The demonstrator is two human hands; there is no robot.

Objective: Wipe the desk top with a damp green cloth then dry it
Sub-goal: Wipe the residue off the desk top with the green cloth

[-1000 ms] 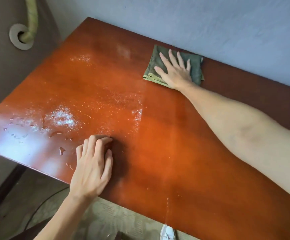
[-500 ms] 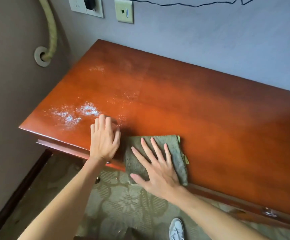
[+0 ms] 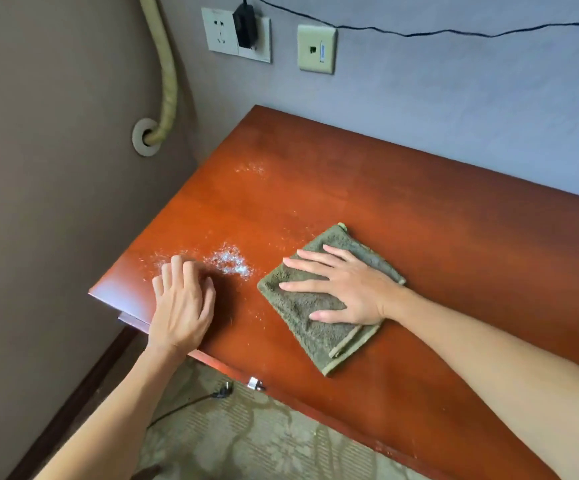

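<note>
The glossy reddish-brown desk top (image 3: pixel 402 209) fills the right and middle of the head view. A folded green cloth (image 3: pixel 315 327) lies flat on it near the front edge. My right hand (image 3: pixel 343 289) presses down on the cloth with fingers spread, palm flat. My left hand (image 3: pixel 182 303) rests at the desk's front left corner, fingers curled down onto the wood and holding nothing. A patch of shiny water droplets (image 3: pixel 229 261) lies between the two hands, with a smaller patch of droplets (image 3: pixel 250 168) farther back.
The desk stands in a corner between a brown wall on the left and a grey wall behind. A wall socket with a black plug (image 3: pixel 244 26), a second wall plate (image 3: pixel 316 48) and a wrapped pipe (image 3: pixel 166 81) are above. A drawer handle (image 3: pixel 255 384) and patterned carpet (image 3: pixel 246 441) lie below.
My right hand slid the cloth from the far edge to the front edge, then to the right and slightly onto the desk. The view pulled back and up. My left hand stayed at the corner.
</note>
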